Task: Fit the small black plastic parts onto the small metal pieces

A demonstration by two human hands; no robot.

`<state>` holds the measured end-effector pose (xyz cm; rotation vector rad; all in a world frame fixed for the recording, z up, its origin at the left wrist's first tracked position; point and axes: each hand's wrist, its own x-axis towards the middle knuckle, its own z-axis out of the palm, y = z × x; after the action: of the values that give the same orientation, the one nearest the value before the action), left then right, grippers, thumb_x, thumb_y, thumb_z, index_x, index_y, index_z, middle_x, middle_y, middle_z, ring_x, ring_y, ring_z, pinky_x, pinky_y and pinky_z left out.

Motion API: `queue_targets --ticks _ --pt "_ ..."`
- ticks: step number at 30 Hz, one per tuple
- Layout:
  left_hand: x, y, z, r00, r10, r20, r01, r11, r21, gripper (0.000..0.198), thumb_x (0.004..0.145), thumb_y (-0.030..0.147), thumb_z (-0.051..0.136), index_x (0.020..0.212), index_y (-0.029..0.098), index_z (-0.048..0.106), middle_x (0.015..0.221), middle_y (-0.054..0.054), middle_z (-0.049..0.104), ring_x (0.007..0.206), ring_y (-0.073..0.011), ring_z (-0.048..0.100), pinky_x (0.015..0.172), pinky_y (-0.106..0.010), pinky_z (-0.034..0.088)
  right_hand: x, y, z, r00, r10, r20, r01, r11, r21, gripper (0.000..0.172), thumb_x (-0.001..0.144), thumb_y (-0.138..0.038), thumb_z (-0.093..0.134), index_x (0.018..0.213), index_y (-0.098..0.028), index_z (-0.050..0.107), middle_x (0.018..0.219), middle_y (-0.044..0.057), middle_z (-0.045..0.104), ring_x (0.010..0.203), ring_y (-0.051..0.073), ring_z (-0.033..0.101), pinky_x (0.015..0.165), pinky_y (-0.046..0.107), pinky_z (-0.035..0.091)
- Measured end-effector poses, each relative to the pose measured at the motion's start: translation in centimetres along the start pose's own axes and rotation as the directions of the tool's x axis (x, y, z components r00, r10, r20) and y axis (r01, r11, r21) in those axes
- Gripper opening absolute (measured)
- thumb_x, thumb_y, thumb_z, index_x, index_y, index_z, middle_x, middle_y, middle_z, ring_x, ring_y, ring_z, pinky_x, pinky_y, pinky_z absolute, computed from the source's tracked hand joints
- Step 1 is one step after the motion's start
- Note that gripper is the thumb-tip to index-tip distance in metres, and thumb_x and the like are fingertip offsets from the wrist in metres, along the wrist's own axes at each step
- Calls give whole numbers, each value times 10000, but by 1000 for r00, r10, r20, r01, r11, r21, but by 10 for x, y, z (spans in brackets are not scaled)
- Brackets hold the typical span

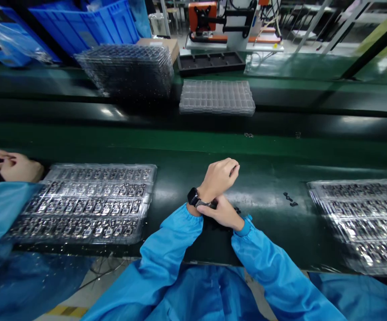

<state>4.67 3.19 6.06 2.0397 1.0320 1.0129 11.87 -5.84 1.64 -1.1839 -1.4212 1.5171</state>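
Observation:
My left hand (219, 177) is raised over the dark green bench, fingers curled into a loose fist with nothing seen in it. A black wristwatch (193, 196) sits on that wrist. My right hand (222, 213) reaches across and pinches the watch strap (207, 204) at the left wrist. Both arms wear blue sleeves. A clear tray of small dark parts (89, 203) lies to the left, and another such tray (364, 220) lies to the right.
Two small black parts (290, 199) lie loose on the bench. Another person's hands (9, 166) rest at the far left. Across the belt are an empty clear tray (217, 96), a stack of trays (126, 67), blue crates (89, 22) and an orange machine (213, 20).

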Motion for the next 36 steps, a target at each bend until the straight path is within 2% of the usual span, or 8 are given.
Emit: queue_targets --ticks 6,13,17,24,26,29,32,36 --pt "-2 12 0 991 -131 1 125 944 -306 167 949 295 586 869 186 684 717 -1 626 642 -135 535 647 -255 412 1 -1 -7 996 -63 60 63 998 14 504 750 -575 830 987 -137 753 880 79 781 814 249 719 719 342 584" --pt "-4 40 -13 930 -237 281 366 545 -754 252 861 391 707 841 142 677 652 1 611 527 -89 503 528 -225 369 1 3 -16 991 -118 59 119 993 -17 580 649 -691 853 814 -145 747 769 78 755 825 268 710 777 379 585" --pt "-3 40 -12 893 -231 386 444 307 -842 255 835 379 735 812 134 665 612 15 568 494 -68 458 496 -210 314 1 1 -18 989 -133 68 134 991 -16 574 649 -702 848 802 -159 745 720 56 725 803 259 697 722 353 579" --pt "-5 41 -13 878 -209 430 467 189 -863 274 776 375 791 791 133 662 615 5 564 490 -69 450 495 -221 298 0 2 -17 986 -139 93 143 989 -34 473 747 -629 820 777 -166 728 659 38 688 664 210 640 632 316 527" --pt "-4 36 -14 884 -190 428 462 212 -861 300 775 408 793 797 138 663 632 0 572 498 -75 461 508 -233 320 -1 1 -21 983 -142 116 153 983 -98 438 808 -608 772 759 -176 716 669 40 693 653 206 624 622 313 495" --pt "0 13 -12 900 -209 383 437 450 -779 324 804 453 766 843 140 692 699 -28 630 543 -94 505 551 -251 366 -1 -3 -31 978 -107 176 159 937 -310 398 914 -556 664 747 -196 687 681 33 686 639 198 598 605 309 421" --pt "6 -26 -12 913 -330 238 407 747 -526 259 805 401 753 820 149 699 690 -26 651 594 -117 538 608 -262 401 0 -5 -40 975 31 220 117 771 -627 234 925 -435 674 863 -211 705 661 13 672 638 204 605 611 307 357" --pt "10 -63 -21 866 -497 47 492 833 -253 203 775 342 735 729 152 678 644 -7 633 636 -139 554 623 -259 401 -1 -5 -37 964 179 195 71 535 -842 188 821 -293 776 993 -240 720 762 25 736 785 243 688 657 293 366"
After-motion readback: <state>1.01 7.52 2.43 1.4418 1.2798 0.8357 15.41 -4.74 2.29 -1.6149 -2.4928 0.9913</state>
